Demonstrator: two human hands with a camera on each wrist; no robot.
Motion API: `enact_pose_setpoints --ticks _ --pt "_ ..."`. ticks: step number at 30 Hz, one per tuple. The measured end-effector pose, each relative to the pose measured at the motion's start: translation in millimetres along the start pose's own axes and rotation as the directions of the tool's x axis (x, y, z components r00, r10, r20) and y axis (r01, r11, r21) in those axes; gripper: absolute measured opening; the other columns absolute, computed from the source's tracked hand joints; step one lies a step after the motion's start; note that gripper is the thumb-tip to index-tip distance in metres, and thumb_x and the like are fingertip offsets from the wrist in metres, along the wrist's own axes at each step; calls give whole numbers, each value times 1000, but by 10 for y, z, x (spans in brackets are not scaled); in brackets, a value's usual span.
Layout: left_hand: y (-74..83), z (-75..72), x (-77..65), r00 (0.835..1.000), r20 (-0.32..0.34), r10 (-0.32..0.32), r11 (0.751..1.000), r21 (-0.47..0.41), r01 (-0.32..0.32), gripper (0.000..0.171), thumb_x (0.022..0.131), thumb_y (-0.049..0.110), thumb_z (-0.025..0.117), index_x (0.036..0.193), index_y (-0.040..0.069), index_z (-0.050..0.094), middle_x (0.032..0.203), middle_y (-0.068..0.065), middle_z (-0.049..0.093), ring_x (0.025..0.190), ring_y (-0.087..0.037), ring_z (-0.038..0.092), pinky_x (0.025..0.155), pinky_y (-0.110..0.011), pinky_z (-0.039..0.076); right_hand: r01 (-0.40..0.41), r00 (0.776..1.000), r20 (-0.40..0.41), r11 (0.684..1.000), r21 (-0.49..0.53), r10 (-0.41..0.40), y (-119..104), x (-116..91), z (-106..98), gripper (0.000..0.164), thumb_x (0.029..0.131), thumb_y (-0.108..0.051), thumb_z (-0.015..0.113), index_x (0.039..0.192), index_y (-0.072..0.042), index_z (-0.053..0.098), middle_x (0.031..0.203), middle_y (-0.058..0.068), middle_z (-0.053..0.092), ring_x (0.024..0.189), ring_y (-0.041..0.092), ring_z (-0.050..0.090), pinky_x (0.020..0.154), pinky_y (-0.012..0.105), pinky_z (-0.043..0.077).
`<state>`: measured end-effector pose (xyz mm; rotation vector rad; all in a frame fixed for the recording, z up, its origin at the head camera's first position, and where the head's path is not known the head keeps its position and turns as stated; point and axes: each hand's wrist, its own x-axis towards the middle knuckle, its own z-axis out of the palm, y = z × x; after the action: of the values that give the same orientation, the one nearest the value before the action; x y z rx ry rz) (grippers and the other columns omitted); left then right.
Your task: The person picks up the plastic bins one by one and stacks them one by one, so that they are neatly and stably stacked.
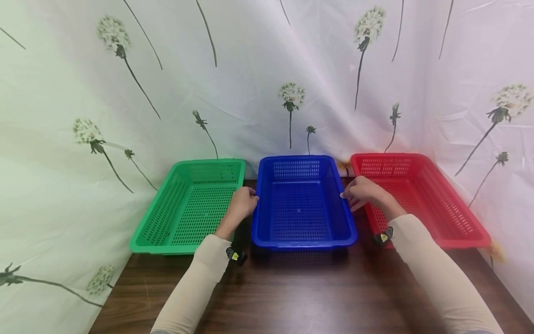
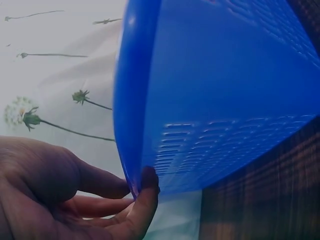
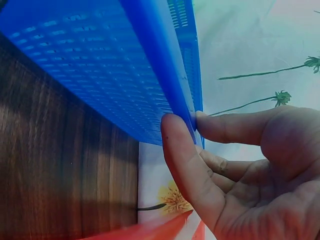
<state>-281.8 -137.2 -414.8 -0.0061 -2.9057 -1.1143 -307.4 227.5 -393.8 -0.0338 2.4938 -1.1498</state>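
Observation:
Between both hands is a blue plastic basket (image 1: 303, 243), rectangular with slotted walls and nothing inside. My left hand (image 1: 244, 202) pinches its left rim, thumb and fingers on either side of the edge; the left wrist view shows the same rim (image 2: 135, 95) between the fingertips. On the opposite side my right hand (image 1: 362, 191) pinches the right rim, and in the right wrist view a finger (image 3: 177, 145) lies against the outer face with the thumb over the edge. A green basket (image 1: 167, 249) stands to the left, a red basket (image 1: 463, 242) to the right.
All three baskets are in a row along the back of a dark wooden table (image 1: 292, 292). Behind them hangs a white cloth (image 1: 250, 93) printed with dandelions. The right forearm passes over the red basket's near left corner.

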Motion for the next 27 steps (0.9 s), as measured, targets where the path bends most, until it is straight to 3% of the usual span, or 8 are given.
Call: enact_pose_setpoints --ticks 8,15,20,27 --pt "-22 -24 -13 1000 -26 10 1000 0 -10 32 105 9 60 127 -13 69 124 -29 74 111 -40 73 96 -50 61 14 1000 7 999 38 -14 -17 5 -10 29 106 -11 61 119 14 67 111 28 72 90 30 78 88 51 65" --pt "40 -168 -36 1000 -29 -5 998 -71 3 34 107 12 61 132 -11 68 124 -28 74 107 -39 75 93 -50 62 58 998 11 995 75 -59 -112 -54 -86 24 105 -11 61 110 11 67 97 19 71 83 25 75 84 49 67" --pt "80 -304 -54 999 -26 -29 991 -134 25 36 108 16 61 136 -7 67 125 -26 73 107 -37 75 88 -46 62 57 998 4 994 90 -58 -214 -122 -137 28 106 -13 61 118 11 64 101 20 71 85 27 75 83 46 67" --pt "83 -531 -94 999 -46 -16 971 -241 5 38 109 19 61 139 -4 67 130 -26 72 111 -37 74 92 -45 63 76 997 -9 991 110 -75 -379 -181 -202 39 105 -14 64 132 13 60 111 23 70 87 25 75 88 46 66"
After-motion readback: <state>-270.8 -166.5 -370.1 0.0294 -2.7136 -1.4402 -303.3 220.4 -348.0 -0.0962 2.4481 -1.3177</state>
